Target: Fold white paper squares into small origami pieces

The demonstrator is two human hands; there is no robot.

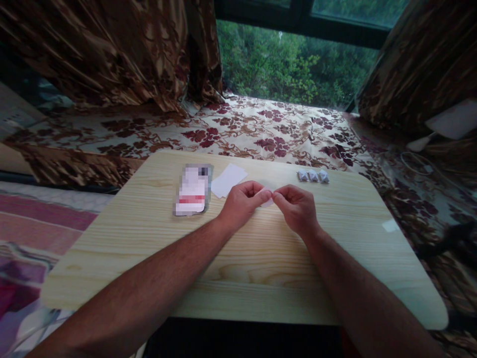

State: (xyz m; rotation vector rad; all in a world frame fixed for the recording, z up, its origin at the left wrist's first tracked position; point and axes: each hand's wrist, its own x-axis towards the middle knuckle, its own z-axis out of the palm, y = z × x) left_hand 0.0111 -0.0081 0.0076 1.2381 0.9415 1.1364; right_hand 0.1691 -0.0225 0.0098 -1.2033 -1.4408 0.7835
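Observation:
Above the middle of the wooden table, my left hand and my right hand meet at the fingertips. Between them is a small piece of white paper, largely covered by the fingers. My left hand is closed on its left side, thumb on top. The right thumb and forefinger pinch its right edge. Just beyond my left hand lie several flat sheets of white paper, loosely overlapping. Three small folded white paper shapes stand in a row past my right hand.
A blurred-out pack, pale with a red band, lies left of the sheets. A white label is on the table's right side. Behind the table is a flower-patterned cloth below a window, with brown curtains at the sides.

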